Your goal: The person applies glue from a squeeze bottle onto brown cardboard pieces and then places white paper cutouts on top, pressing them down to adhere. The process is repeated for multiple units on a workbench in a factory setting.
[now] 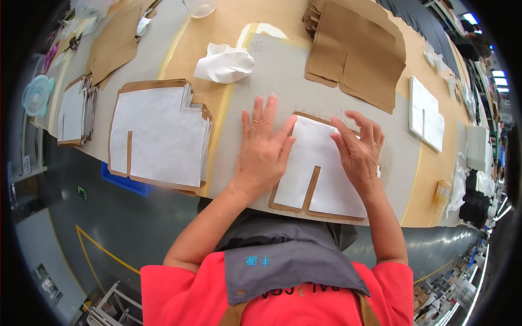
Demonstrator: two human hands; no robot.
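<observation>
At the far left edge of the worktable (272, 81) a pale blue lidded container (37, 93) sits by a small stack of white-faced pieces (73, 113). Next comes a taller stack of finished pieces (157, 136), white sheets on brown backing with a slot cut up from the near edge; its lower corner overhangs the table's near edge above a blue bin (126, 182). A strip of bare grey table separates this stack from the left hand (263, 149).

That hand lies flat, fingers spread and released, palm on the table and fingertips pressing the left edge of the white sheet (315, 168). The sheet rests on a brown cardboard backing (310, 198) of the same slotted shape, close to the near table edge, brown border showing along the bottom and in the slot. The right hand (359, 152) also lies open, fingers pressing the sheet's upper right part; neither hand grips anything.

Beyond the hands a crumpled white cloth (224, 63) lies on open table, and a pile of brown cardboard blanks (359, 51) sits further right. Another white stack (426, 114) lies near the right end; items past it are too distorted to identify, perhaps more cut material.
</observation>
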